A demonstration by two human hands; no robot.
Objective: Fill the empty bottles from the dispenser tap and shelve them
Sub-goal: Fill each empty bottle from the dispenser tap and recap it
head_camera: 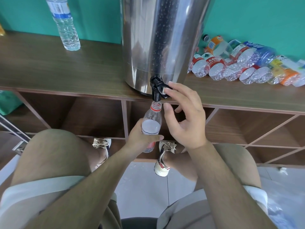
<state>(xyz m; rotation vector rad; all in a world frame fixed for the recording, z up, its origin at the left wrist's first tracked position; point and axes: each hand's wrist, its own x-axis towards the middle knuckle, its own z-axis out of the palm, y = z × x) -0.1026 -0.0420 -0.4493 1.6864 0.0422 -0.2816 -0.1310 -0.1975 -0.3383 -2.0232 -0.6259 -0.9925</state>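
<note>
Worktop front edge: left hand grips bottle under tap, right hand fingers spread, pressing it; a drifting mouth risks spilling.

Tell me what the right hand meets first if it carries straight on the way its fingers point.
The black tap lever: the upper fingertips of the right hand look to be at it, though depth leaves contact uncertain. Right behind it stands the steel dispenser.
</note>
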